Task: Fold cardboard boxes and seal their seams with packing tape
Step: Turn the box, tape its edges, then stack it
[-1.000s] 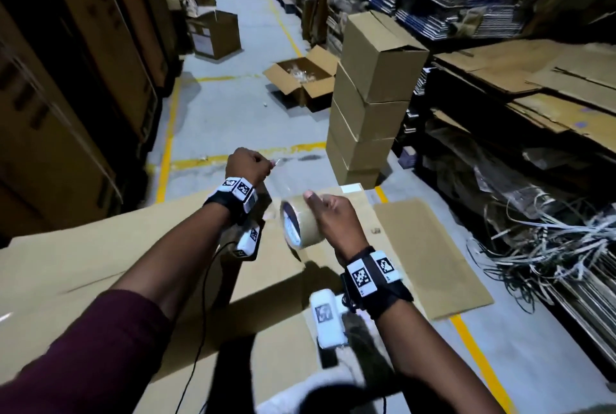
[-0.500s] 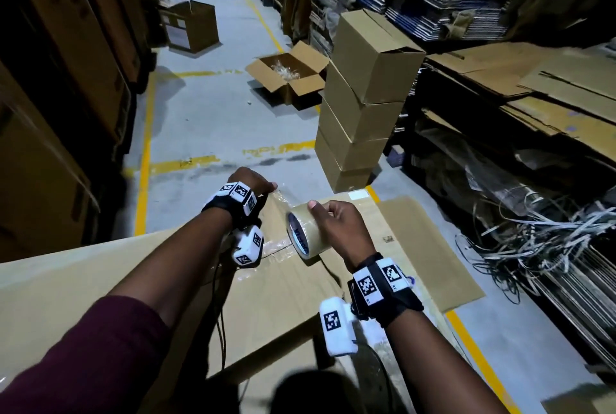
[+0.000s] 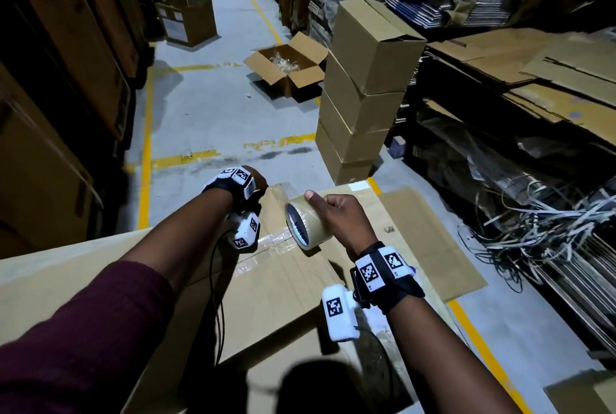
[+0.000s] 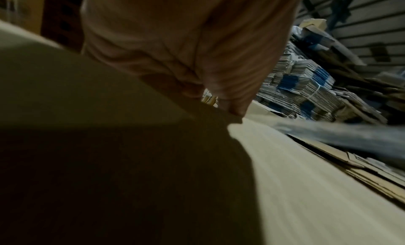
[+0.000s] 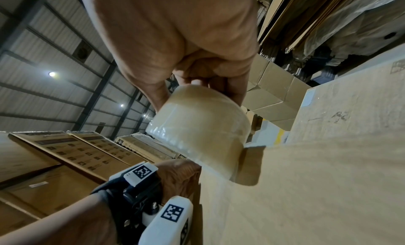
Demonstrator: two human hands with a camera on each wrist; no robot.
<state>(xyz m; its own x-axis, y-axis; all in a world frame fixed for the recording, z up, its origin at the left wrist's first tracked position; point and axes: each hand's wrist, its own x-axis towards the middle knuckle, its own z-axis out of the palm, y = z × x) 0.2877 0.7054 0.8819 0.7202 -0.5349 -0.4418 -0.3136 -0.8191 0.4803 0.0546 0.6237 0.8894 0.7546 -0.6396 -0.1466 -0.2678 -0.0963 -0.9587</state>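
Note:
A large brown cardboard box (image 3: 283, 297) lies in front of me, its top flaps closed. My left hand (image 3: 258, 182) reaches over the box's far edge, mostly hidden behind its wristband. In the left wrist view its fingertips (image 4: 234, 110) press down on the cardboard (image 4: 306, 179) at that edge. My right hand (image 3: 336, 213) grips a roll of clear packing tape (image 3: 306, 227), thumb on top. The roll (image 5: 197, 127) stands on edge against the box top (image 5: 306, 196). A shiny strip of tape (image 3: 273, 240) runs on the box from the left hand to the roll.
A stack of sealed boxes (image 3: 363, 90) stands just beyond the box, with an open box (image 3: 286, 70) on the floor behind it. A flat cardboard sheet (image 3: 433, 240) lies to the right. Tangled strapping (image 3: 550, 223) and racks of flat cardboard (image 3: 533, 63) line the right side.
Both hands have come down onto the box. The left hand carried the tape end to the far edge, and the roll dropped to the box top, leaving tape stretched between them.

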